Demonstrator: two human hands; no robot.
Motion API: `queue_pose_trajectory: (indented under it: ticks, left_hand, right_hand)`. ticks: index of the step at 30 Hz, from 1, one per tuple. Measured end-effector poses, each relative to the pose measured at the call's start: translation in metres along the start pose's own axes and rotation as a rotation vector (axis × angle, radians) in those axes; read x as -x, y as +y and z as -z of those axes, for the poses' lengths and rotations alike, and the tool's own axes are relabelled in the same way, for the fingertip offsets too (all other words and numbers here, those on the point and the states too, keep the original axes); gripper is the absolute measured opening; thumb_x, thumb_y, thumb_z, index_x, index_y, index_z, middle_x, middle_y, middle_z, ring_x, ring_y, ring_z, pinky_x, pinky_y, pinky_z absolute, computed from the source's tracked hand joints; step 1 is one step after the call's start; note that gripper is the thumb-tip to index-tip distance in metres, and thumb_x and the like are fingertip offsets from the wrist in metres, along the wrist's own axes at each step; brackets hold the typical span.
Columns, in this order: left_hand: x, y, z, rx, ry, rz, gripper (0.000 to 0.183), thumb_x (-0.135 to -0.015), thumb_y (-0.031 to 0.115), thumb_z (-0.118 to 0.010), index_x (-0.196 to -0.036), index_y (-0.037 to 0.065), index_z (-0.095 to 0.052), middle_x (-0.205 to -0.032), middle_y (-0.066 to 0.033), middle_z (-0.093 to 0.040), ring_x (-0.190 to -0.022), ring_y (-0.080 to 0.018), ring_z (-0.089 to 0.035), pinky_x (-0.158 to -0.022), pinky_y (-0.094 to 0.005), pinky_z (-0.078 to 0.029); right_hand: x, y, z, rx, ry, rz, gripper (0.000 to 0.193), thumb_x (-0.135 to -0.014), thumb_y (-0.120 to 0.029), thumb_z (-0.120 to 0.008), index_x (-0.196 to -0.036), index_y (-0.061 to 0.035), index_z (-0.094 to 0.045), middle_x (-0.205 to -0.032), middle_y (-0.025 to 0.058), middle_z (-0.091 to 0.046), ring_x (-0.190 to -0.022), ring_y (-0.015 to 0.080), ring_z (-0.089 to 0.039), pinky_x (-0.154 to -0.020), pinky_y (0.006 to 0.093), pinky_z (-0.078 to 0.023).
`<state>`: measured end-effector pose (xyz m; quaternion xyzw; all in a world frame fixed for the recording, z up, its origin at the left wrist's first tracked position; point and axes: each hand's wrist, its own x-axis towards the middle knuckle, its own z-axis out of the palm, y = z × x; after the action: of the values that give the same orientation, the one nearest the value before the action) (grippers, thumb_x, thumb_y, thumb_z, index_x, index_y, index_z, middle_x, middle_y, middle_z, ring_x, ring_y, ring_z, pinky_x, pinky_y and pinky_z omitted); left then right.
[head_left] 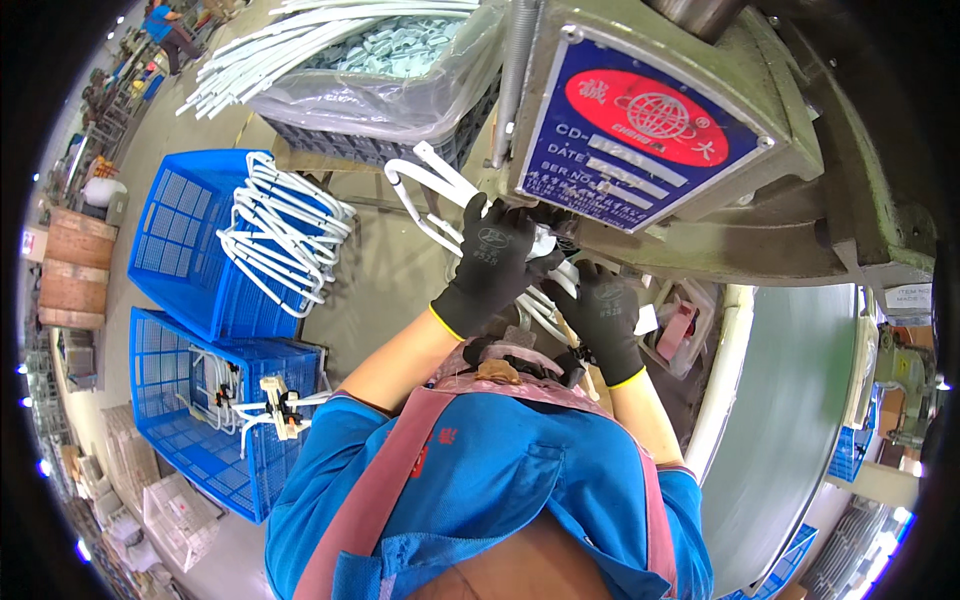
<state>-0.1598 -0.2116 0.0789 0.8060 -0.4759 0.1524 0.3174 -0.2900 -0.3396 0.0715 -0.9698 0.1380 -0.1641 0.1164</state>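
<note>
A bent white tube sits at the front of a greenish-grey press machine, its curved end pointing to the far left. My left hand, in a black glove with a yellow cuff, is closed around it just under the machine's head. Closer to me on the right, my right hand, gloved alike, has its fingers closed at the tube's other end. A small white piece shows between the hands. The gloves and the machine's head hide the exact contact there.
At the far left, a plastic-lined crate holds small pale parts, with long white tubes across it. Bent white frames lean on a blue basket; another blue basket is nearer. A green belt surface runs along the right.
</note>
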Motion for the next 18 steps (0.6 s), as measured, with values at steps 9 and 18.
queue_pose_trajectory:
  ticks: [9,18]
  left_hand:
    - [0.006,-0.015,-0.015,-0.057,-0.044,-0.06,0.075,-0.071,0.054,-0.07,-0.124,0.004,-0.053,-0.124,-0.019,-0.054,-0.118,-0.0352,-0.048,-0.105,-0.0559,-0.022]
    - [0.004,-0.079,0.01,0.448,-0.03,0.025,0.053,-0.084,0.026,-0.063,-0.127,0.001,-0.048,-0.114,-0.0195,-0.055,-0.102,-0.0346,-0.054,-0.087,-0.0431,-0.045]
  right_hand:
    - [0.005,-0.001,-0.009,0.094,0.01,-0.044,0.048,-0.077,-0.048,-0.069,-0.101,-0.0064,-0.062,-0.093,0.0162,-0.064,-0.078,0.0336,-0.064,-0.059,0.043,-0.05]
    - [0.004,-0.001,-0.01,0.108,0.108,-0.037,0.047,-0.069,-0.045,-0.075,-0.099,-0.0095,-0.066,-0.082,0.0141,-0.064,-0.073,0.0341,-0.063,-0.061,0.0442,-0.049]
